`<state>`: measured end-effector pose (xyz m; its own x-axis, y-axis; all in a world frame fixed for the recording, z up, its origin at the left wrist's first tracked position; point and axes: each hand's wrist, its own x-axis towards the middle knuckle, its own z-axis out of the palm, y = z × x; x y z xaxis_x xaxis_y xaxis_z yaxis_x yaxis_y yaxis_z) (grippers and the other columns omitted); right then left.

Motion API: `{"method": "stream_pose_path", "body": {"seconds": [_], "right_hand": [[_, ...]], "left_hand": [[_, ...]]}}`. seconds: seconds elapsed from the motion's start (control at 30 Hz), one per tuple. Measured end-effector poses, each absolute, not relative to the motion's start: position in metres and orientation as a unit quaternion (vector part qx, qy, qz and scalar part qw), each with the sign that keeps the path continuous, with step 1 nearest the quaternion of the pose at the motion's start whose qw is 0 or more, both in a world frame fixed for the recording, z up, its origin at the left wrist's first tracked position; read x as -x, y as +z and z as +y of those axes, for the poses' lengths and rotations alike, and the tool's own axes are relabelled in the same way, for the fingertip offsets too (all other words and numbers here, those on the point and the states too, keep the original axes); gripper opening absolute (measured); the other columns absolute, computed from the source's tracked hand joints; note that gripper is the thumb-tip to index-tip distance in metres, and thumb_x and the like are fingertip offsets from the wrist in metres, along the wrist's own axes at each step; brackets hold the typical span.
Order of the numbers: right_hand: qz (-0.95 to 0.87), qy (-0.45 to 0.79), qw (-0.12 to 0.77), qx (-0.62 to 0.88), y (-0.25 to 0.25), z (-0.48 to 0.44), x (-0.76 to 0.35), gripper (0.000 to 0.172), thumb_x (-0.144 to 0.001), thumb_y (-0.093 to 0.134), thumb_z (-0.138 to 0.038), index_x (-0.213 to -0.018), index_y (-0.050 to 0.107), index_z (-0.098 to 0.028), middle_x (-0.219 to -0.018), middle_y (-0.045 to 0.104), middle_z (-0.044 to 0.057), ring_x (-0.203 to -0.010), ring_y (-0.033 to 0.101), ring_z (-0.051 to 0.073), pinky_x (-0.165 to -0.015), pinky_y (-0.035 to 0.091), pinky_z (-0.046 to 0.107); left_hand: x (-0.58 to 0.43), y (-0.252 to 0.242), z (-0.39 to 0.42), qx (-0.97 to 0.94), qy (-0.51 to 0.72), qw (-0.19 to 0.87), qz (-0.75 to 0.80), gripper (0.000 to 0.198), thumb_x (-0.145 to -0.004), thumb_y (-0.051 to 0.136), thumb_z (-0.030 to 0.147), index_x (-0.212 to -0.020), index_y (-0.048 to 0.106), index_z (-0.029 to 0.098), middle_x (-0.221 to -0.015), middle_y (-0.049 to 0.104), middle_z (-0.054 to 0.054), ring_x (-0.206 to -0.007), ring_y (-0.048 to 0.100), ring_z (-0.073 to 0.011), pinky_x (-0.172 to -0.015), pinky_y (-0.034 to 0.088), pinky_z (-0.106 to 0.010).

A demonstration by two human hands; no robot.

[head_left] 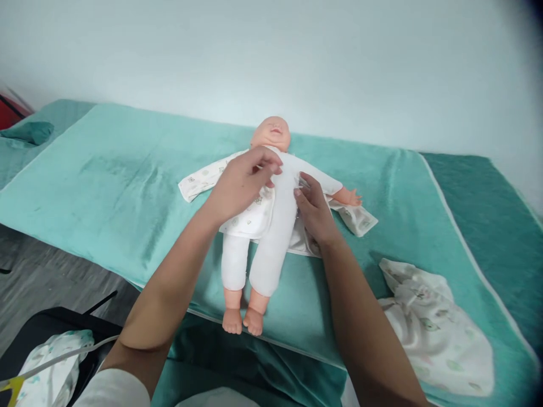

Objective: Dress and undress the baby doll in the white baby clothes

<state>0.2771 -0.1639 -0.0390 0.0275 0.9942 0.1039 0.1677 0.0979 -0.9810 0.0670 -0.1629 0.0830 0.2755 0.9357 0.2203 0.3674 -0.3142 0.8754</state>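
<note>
At the far left, a patterned cloth lies loosely on a black seat, off the working area, with a pale cable passing across it. The green-covered surface comes next, its soft cover probably there to cushion what rests on it.

One sleeve of a patterned jacket stretches out sideways; its end is flat and no doll's hand shows, so I cannot tell how far an arm reaches inside. The left hand is over the chest with its fingers loosely bent and released, nothing visible between them.

The doll lies face up mid-surface, feet at the near edge, likely so both sides are within reach. One front panel of the jacket covers part of its white body. The right hand is against the opposite side, fingers bent close to the body; whether they grasp fabric I cannot tell. Beyond, the doll's arm lies outside the other sleeve, which is spread beneath it.

At the right, a crumpled printed cloth sits apart, seemingly set aside. No box or basket shows; only the jacket encloses anything, partly wrapping the doll.
</note>
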Motion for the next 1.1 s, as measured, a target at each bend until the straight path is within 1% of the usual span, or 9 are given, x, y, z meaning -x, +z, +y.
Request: {"method": "stream_pose_path", "body": {"seconds": [0.23,0.37,0.5,0.6,0.7,0.8,0.93,1.03,1.1], "right_hand": [[-0.510,0.347,0.541,0.572,-0.043,-0.159,-0.278,0.029,-0.090,0.062,-0.047,-0.110,0.055,-0.027,-0.111,0.073,0.004,-0.106,0.069,0.020,-0.100,0.056,0.040],[-0.526,0.322,0.525,0.586,-0.048,-0.157,-0.281,0.017,-0.087,0.058,-0.033,-0.102,0.060,-0.025,-0.119,0.076,0.007,-0.111,0.070,0.021,-0.105,0.054,0.044],[-0.535,0.263,0.519,0.612,-0.045,-0.157,-0.298,0.019,-0.080,0.051,-0.023,-0.093,0.065,-0.024,-0.108,0.078,0.007,-0.108,0.071,0.024,-0.102,0.055,0.046],[-0.509,0.174,0.517,0.666,-0.037,-0.159,-0.319,0.019,-0.077,0.050,-0.021,-0.090,0.063,-0.024,-0.099,0.075,0.007,-0.097,0.071,0.026,-0.097,0.056,0.049],[-0.478,0.071,0.513,0.710,-0.030,-0.159,-0.334,0.025,-0.079,0.051,-0.025,-0.102,0.061,-0.023,-0.115,0.071,0.013,-0.114,0.067,0.031,-0.106,0.051,0.054],[-0.443,0.101,0.524,0.721,-0.032,-0.155,-0.338,0.036,-0.081,0.056,-0.032,-0.113,0.057,-0.018,-0.122,0.065,0.018,-0.122,0.063,0.032,-0.111,0.048,0.054],[-0.401,0.173,0.598,0.672,-0.044,-0.148,-0.344,0.039,-0.080,0.059,-0.036,-0.116,0.052,-0.023,-0.128,0.063,0.015,-0.130,0.061,0.030,-0.114,0.047,0.053],[-0.353,0.137,0.662,0.647,-0.051,-0.147,-0.356,0.035,-0.078,0.054,-0.029,-0.113,0.049,-0.027,-0.135,0.060,0.013,-0.133,0.060,0.027,-0.113,0.048,0.053],[-0.313,0.103,0.665,0.670,-0.051,-0.148,-0.360,0.031,-0.077,0.053,-0.026,-0.107,0.048,-0.028,-0.128,0.062,0.011,-0.115,0.068,0.025,-0.102,0.054,0.049]], "left_hand": [[-0.058,0.038,-0.147,-0.715,0.405,0.200,0.534,0.026,-0.101,0.049,0.025,-0.116,0.070,0.020,-0.125,0.076,-0.009,-0.122,0.067,-0.0262,-0.112,0.050,-0.044],[-0.075,0.038,-0.127,-0.762,0.342,0.163,0.524,0.030,-0.104,0.046,0.026,-0.122,0.068,0.017,-0.131,0.073,-0.013,-0.127,0.064,-0.0281,-0.113,0.047,-0.043],[-0.095,0.051,-0.108,-0.764,0.307,0.186,0.536,0.029,-0.104,0.051,0.028,-0.126,0.066,0.018,-0.112,0.076,-0.010,-0.110,0.070,-0.0289,-0.100,0.052,-0.041],[-0.110,0.058,-0.095,-0.782,0.308,0.205,0.502,0.027,-0.100,0.060,0.027,-0.125,0.067,0.019,-0.110,0.075,-0.009,-0.109,0.070,-0.0302,-0.101,0.052,-0.043],[-0.134,0.060,-0.082,-0.826,0.274,0.203,0.449,0.025,-0.094,0.069,0.024,-0.118,0.069,0.020,-0.113,0.074,-0.009,-0.113,0.068,-0.0325,-0.104,0.051,-0.048],[-0.168,0.055,-0.072,-0.876,0.147,0.185,0.420,0.026,-0.084,0.078,0.017,-0.109,0.072,0.019,-0.108,0.074,-0.011,-0.111,0.068,-0.0361,-0.103,0.051,-0.052],[-0.209,0.042,-0.069,-0.901,0.041,0.130,0.411,0.028,-0.074,0.079,0.001,-0.096,0.074,0.018,-0.103,0.075,-0.012,-0.114,0.068,-0.0365,-0.106,0.049,-0.049],[-0.219,0.040,-0.066,-0.917,-0.005,0.066,0.394,0.036,-0.082,0.068,0.001,-0.114,0.074,0.017,-0.119,0.074,-0.014,-0.121,0.065,-0.0328,-0.106,0.047,-0.044],[-0.215,0.047,-0.062,-0.920,-0.027,0.025,0.391,0.045,-0.088,0.061,0.004,-0.130,0.068,0.017,-0.129,0.070,-0.015,-0.125,0.063,-0.0317,-0.105,0.047,-0.043]]}}
